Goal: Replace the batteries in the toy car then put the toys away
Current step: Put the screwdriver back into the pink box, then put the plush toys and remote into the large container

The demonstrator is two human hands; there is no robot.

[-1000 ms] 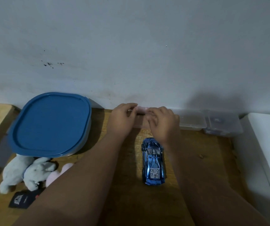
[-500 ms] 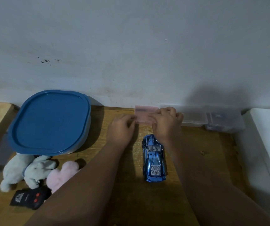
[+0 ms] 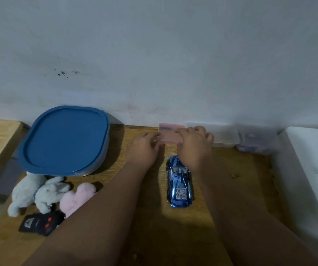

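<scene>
A shiny blue toy car [image 3: 180,183] stands on the wooden table [image 3: 154,227], nose toward the wall. Behind it, against the wall, is a small pink translucent box [image 3: 170,133]. My left hand [image 3: 142,148] touches the box's left end with its fingertips. My right hand [image 3: 194,148] grips its right end from above and hides the car's front. A black remote control [image 3: 40,223] with red buttons lies at the near left. Two grey plush toys [image 3: 37,192] and a pink plush toy [image 3: 77,198] lie beside it.
A large container with a blue lid [image 3: 64,139] stands at the back left. Two clear plastic boxes [image 3: 250,140] sit against the wall to the right of the pink box. A white surface [image 3: 313,169] borders the table on the right.
The pink box's lid has swung up and now stands tilted open toward the wall. My left hand has slid down to the box's left end. The view has shifted slightly.
</scene>
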